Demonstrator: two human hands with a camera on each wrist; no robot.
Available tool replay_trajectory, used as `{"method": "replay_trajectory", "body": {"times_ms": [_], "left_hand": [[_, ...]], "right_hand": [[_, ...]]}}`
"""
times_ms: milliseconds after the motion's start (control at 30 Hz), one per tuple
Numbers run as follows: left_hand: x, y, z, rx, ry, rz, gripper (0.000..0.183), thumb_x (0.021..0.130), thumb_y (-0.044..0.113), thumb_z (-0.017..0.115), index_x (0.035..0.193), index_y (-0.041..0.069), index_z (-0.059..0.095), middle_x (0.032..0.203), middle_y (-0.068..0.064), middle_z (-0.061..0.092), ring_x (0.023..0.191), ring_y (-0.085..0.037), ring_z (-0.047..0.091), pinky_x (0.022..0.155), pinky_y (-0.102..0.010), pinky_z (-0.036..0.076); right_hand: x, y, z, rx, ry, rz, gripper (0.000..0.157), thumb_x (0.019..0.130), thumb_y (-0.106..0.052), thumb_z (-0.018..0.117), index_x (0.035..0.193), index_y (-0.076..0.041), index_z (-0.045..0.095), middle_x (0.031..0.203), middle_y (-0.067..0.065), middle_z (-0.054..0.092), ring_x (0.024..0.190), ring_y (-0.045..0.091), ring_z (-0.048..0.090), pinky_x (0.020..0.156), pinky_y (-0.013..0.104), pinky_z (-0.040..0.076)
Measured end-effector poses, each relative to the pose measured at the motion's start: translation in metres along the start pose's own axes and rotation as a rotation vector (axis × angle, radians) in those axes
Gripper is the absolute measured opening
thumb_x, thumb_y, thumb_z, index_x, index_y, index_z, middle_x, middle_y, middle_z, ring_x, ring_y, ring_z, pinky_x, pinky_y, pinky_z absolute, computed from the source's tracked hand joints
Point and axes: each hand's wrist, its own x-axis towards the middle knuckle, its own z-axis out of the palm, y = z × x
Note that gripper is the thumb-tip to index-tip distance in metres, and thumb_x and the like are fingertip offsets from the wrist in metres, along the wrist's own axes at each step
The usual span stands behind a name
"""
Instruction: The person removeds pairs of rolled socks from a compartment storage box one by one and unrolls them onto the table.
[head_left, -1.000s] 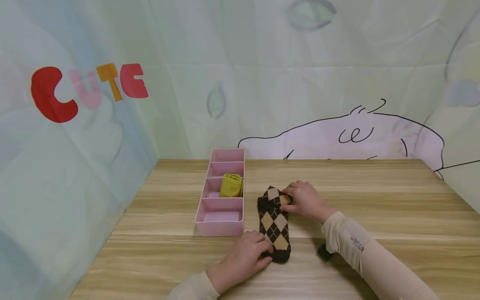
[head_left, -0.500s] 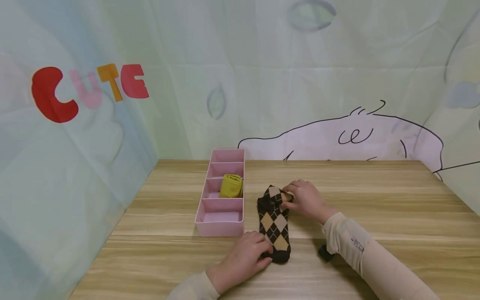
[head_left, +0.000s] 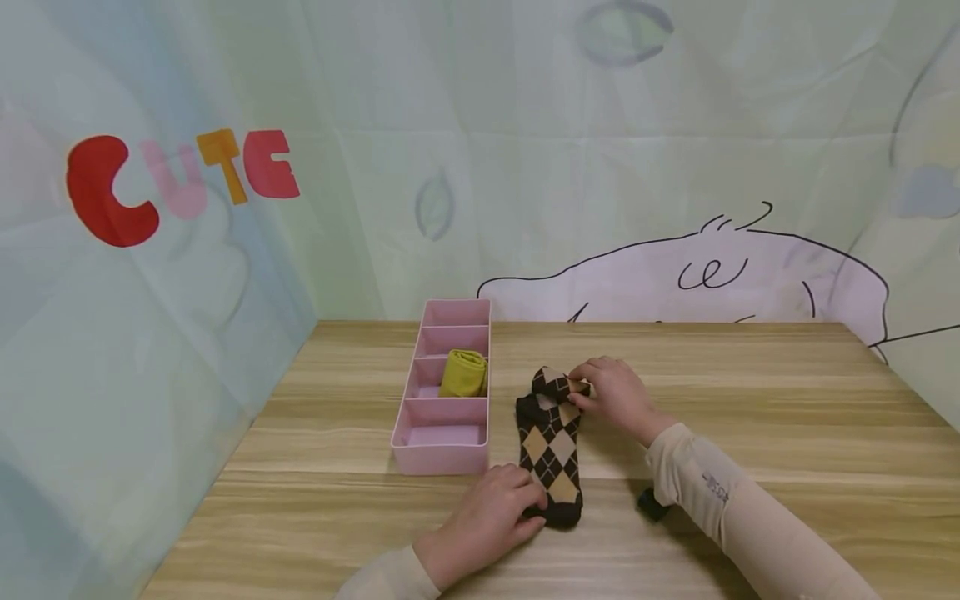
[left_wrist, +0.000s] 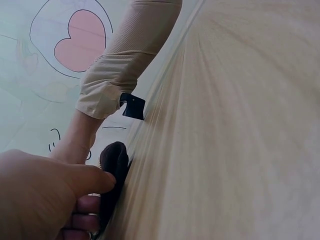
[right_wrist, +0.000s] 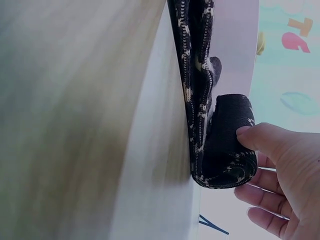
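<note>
Black, tan and grey argyle socks [head_left: 551, 450] lie flat in layers on the table, dark toe end towards me. Their far end is rolled up [head_left: 552, 385]; the coil shows in the right wrist view [right_wrist: 232, 145]. My right hand [head_left: 617, 398] pinches this roll, thumb on its near side and fingers beyond. At the toe end my left hand [head_left: 483, 521] pinches the left edge, its thumb on the dark fabric [left_wrist: 112, 170] in the left wrist view. A pink divided box [head_left: 441, 458] stands left of the socks. One compartment holds a rolled yellow cloth item [head_left: 464, 374].
The wooden table [head_left: 315, 500] reaches back to a printed curtain [head_left: 375, 167] at the rear and left. A small black device [head_left: 652, 504] sits under my right sleeve. The box's right wall runs close beside the socks.
My right hand has turned the far end of the socks further over, and the roll now stands thicker. The left hand has stayed in place on the toe end.
</note>
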Motion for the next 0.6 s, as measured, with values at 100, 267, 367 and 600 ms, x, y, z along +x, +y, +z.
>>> {"method": "replay_trajectory", "body": {"times_ms": [100, 267, 367, 600], "left_hand": [[0.000, 0.000, 0.001, 0.004, 0.008, 0.001, 0.011, 0.082, 0.028, 0.073, 0.086, 0.019, 0.069, 0.084, 0.008, 0.062, 0.081, -0.007, 0.056, 0.076, -0.020, 0.045], [0.000, -0.001, 0.000, 0.013, 0.005, -0.002, 0.011, 0.082, 0.028, 0.073, 0.087, 0.019, 0.069, 0.084, 0.008, 0.062, 0.081, -0.007, 0.056, 0.076, -0.020, 0.045], [-0.001, 0.000, 0.000, 0.014, -0.001, -0.002, 0.011, 0.082, 0.029, 0.073, 0.087, 0.020, 0.069, 0.084, 0.008, 0.062, 0.081, -0.006, 0.056, 0.076, -0.019, 0.045], [-0.001, 0.000, 0.000, 0.015, -0.008, -0.003, 0.011, 0.082, 0.029, 0.072, 0.088, 0.020, 0.069, 0.085, 0.009, 0.062, 0.082, -0.006, 0.056, 0.077, -0.019, 0.045]], "right_hand": [[0.001, 0.001, 0.000, 0.023, 0.013, 0.005, 0.025, 0.079, -0.023, 0.076, 0.097, -0.007, 0.070, 0.091, 0.006, 0.072, 0.084, 0.023, 0.064, 0.081, 0.043, 0.052], [0.004, 0.003, 0.000, 0.044, 0.038, -0.003, 0.019, 0.079, -0.018, 0.076, 0.092, -0.006, 0.069, 0.087, 0.005, 0.070, 0.081, 0.022, 0.063, 0.080, 0.044, 0.052], [0.005, 0.005, 0.000, 0.051, 0.037, -0.005, 0.018, 0.079, -0.017, 0.075, 0.091, -0.006, 0.069, 0.085, 0.006, 0.070, 0.080, 0.022, 0.063, 0.080, 0.044, 0.052], [0.007, 0.011, 0.001, 0.071, 0.028, 0.020, 0.016, 0.080, -0.016, 0.075, 0.090, -0.006, 0.068, 0.085, 0.006, 0.069, 0.080, 0.022, 0.063, 0.079, 0.044, 0.051]]}}
